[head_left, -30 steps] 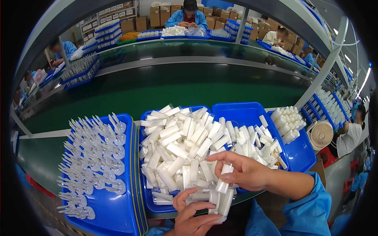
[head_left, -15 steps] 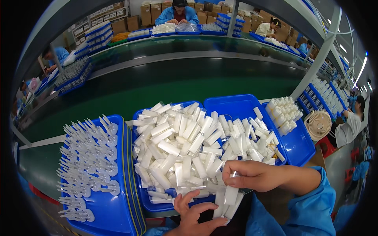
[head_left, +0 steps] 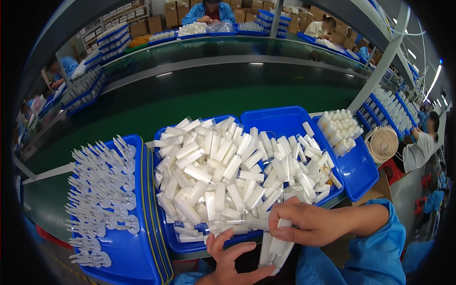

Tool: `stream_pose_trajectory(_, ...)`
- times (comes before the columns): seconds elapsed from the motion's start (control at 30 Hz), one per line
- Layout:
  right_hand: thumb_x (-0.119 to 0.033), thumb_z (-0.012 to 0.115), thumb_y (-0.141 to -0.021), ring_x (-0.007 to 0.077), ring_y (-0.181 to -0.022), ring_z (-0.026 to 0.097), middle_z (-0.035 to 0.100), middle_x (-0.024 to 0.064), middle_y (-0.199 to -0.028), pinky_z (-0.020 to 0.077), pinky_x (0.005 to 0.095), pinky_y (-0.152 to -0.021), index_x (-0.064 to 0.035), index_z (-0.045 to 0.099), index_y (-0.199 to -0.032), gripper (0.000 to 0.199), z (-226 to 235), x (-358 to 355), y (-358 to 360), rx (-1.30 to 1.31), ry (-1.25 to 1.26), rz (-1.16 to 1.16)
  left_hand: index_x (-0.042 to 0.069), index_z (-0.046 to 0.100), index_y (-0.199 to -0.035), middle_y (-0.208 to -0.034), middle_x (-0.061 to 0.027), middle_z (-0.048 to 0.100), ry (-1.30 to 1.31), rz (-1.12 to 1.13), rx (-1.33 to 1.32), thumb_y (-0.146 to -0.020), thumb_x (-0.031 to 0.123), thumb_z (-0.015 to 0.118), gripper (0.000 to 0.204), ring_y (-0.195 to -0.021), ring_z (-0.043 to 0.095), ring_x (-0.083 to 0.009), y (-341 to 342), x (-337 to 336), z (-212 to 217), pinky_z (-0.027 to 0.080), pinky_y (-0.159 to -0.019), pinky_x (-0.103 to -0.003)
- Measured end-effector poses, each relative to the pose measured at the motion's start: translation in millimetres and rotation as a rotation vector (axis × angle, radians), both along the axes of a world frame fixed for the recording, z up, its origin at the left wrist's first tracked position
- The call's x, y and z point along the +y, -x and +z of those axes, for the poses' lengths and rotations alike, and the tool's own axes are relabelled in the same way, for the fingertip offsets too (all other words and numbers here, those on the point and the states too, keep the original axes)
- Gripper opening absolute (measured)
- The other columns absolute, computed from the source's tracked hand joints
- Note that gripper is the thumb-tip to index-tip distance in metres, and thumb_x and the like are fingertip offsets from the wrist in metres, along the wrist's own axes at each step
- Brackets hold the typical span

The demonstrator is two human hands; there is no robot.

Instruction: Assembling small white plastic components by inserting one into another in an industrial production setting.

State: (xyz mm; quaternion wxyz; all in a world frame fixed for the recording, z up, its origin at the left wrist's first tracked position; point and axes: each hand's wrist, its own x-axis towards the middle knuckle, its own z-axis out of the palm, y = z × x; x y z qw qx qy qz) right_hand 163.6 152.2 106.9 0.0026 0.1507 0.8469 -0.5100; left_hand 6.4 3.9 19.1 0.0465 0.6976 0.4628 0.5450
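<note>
A dark green belt [head_left: 204,92] crosses the room, and along this side of it runs a green worktop [head_left: 42,209] carrying blue trays. Toward its left end, the left tray [head_left: 127,251] holds clear pronged pieces [head_left: 102,185]; the middle tray [head_left: 185,247] is heaped with wrapped white blocks [head_left: 204,175], and the right tray [head_left: 270,119] has more. Past its right edge are an outer tray [head_left: 365,178], white bottles [head_left: 339,130] and a beige fan [head_left: 382,144].

The right hand [head_left: 304,223] has its fingers curled tight on the upper end of some white packets [head_left: 270,249], just outside the middle tray's near right corner. Their long axis runs outward from the person, slanting slightly right. The left hand [head_left: 227,263] sits to their left, fingers spread wide, thumb by their lower end; from here I can't tell whether it grips them. The right hand is nearer their upper end.
</note>
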Motion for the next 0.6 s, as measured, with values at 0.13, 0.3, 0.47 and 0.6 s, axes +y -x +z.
stream_pose_trajectory(0.13, -0.019, 0.047, -0.091, 0.0221, -0.088, 0.050, 0.051, 0.0064, -0.088, 0.0281, 0.0365, -0.084, -0.0091, 0.046, -0.095, 0.010, -8, -12, -2, -0.025, -0.041, 0.018, 0.032, 0.040, -0.127, -0.114, -0.0196, 0.043, -0.069, 0.119, 0.024, -0.079, 0.041, 0.064, 0.055, -0.111, 0.038, -0.0425, 2, 7, -8, 0.027, -0.091, -0.055)
stream_pose_trajectory(0.3, -0.019, 0.046, -0.091, 0.0214, -0.091, 0.048, 0.050, 0.0059, -0.091, 0.0277, 0.0357, -0.082, -0.0092, 0.047, -0.097, 0.011, -15, -15, -3, 0.039, -0.134, 0.038, 0.023, 0.018, -0.140, -0.114, -0.0187, 0.042, -0.036, 0.141, 0.014, -0.074, 0.042, 0.070, 0.086, -0.103, 0.045, -0.0357, 2, 2, -8, 0.038, -0.083, -0.050)
stream_pose_trajectory(0.47, -0.019, 0.046, -0.091, 0.0220, -0.090, 0.048, 0.050, 0.0065, -0.091, 0.0275, 0.0351, -0.081, -0.0087, 0.048, -0.097, 0.012, -12, -11, -6, 0.155, -0.064, 0.065, 0.007, 0.004, -0.141, -0.111, -0.0161, 0.044, 0.413, -0.308, -0.724, -0.070, 0.046, 0.069, 0.104, -0.087, 0.053, -0.0223, -15, -2, -14, 0.047, -0.070, -0.033)
stream_pose_trajectory(0.6, -0.025, 0.054, -0.087, 0.0214, -0.094, 0.049, 0.051, 0.0082, -0.097, 0.0277, 0.0343, -0.079, -0.0092, 0.049, -0.103, 0.023, -22, -19, -4, 0.247, -0.196, 0.056, 0.005, 0.002, -0.140, -0.108, -0.0135, 0.047, 0.781, -0.765, -1.092, -0.083, 0.063, 0.038, 0.089, -0.079, 0.055, -0.0173, -24, 1, -10, 0.046, -0.067, -0.028)
